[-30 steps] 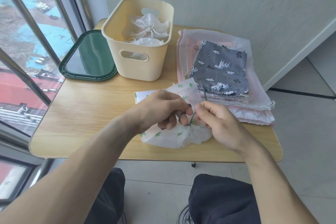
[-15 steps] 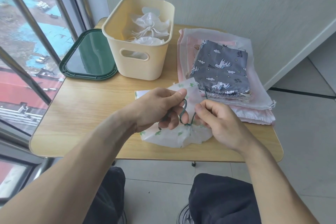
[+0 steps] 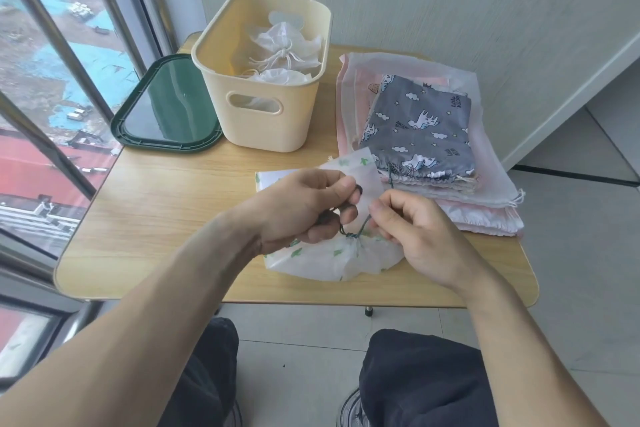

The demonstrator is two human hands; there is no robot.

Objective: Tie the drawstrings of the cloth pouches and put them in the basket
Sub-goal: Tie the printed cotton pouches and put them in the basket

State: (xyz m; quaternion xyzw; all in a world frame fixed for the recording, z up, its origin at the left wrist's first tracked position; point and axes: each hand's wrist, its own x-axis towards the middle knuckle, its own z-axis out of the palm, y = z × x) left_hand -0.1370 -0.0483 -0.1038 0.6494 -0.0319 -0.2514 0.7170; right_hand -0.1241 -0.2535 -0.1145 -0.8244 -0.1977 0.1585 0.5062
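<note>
Wooden table carries everything. Cream basket at back, two tied white pouches already inside, so part of the job looks done. Green tray beside the basket on its left. Stack of untied pouches at right, grey unicorn one on top, pink and white ones under it; several still to tie.

Cactus-print pouch lies at the near table edge, neck gathered, between and partly under both hands. Dark green drawstring comes up from the gathered neck; knot looks started, can't tell if finished.

Left hand curled, fingers pinching one end of the string, just left of the neck. Right hand pinching the other end between thumb and fingertips, just right of the neck. Hands close together, nearly touching over the pouch.

Left to do, as I judge: tighten knot, drop pouch in basket, then work through the stack.
</note>
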